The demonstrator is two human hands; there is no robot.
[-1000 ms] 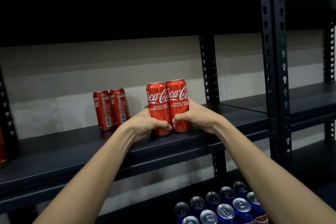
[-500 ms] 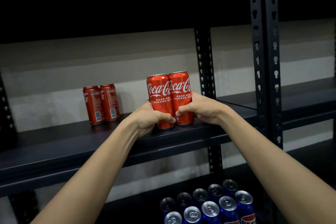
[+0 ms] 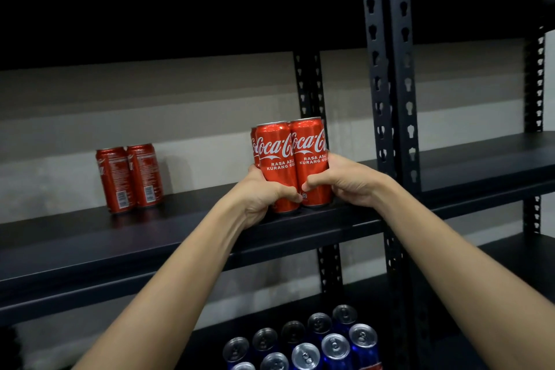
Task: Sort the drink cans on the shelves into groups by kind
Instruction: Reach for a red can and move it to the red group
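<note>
Left hand and right hand, fingers curled, clasp a cluster of upright cola cans standing on the shelf.

Bare forearms (no sleeves), bare hands

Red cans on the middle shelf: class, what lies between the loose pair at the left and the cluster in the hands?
In the head view, only bare dark shelf separates the loose pair from the held cluster.
</note>
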